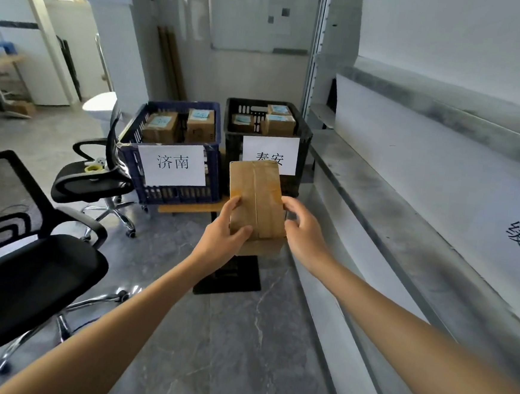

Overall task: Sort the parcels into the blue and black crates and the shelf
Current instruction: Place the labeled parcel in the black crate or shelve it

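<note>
I hold a taped brown cardboard parcel (257,196) up in front of me, its plain side facing me. My left hand (223,236) grips its lower left edge, thumb across the front. My right hand (302,231) holds the right edge with curled fingers. Behind it stand the blue crate (175,146) with two parcels inside and the black crate (303,138) with three parcels, each carrying a white paper sign. The grey metal shelf (404,245) runs along the right, with a white sign on its back panel.
Two black office chairs stand at left, the near chair (22,271) close to my left arm and the far chair (95,177) beside the blue crate with a tape roll on its seat. The crates rest on a low wooden platform (189,208). Grey tiled floor (225,349) lies below my arms.
</note>
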